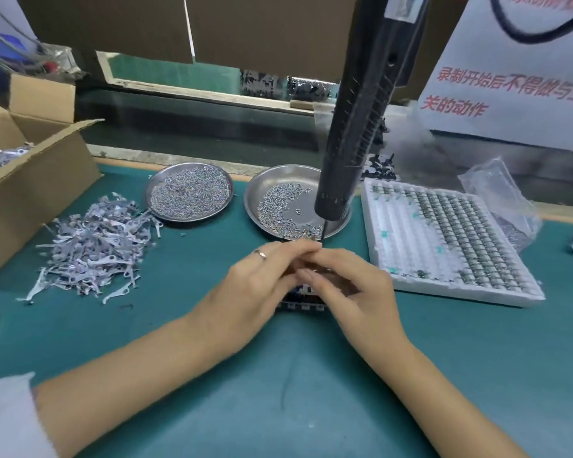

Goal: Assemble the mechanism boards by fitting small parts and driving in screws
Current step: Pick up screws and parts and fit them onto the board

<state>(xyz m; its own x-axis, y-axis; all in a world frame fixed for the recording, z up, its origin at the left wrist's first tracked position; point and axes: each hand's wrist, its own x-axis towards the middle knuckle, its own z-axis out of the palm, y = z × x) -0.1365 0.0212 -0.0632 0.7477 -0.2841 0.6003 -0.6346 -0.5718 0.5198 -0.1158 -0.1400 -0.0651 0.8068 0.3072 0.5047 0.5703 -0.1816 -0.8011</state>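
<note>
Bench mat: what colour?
Teal green; the bench mat shows plainly in the head view, the only one.

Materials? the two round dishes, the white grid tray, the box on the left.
Round dishes: probably stainless steel, shiny and reflective. White grid tray: looks like moulded plastic or foam, matte; unclear which. Box: brown corrugated cardboard, flaps folded open.

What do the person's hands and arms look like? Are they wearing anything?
Both hands are bare, with no gloves. The left hand has a thin silver ring on one finger. The right hand wears nothing that shows. Both forearms are bare too. A pale, whitish sleeve covers the left arm near the elbow. No watch or bracelet shows on either wrist.
</note>
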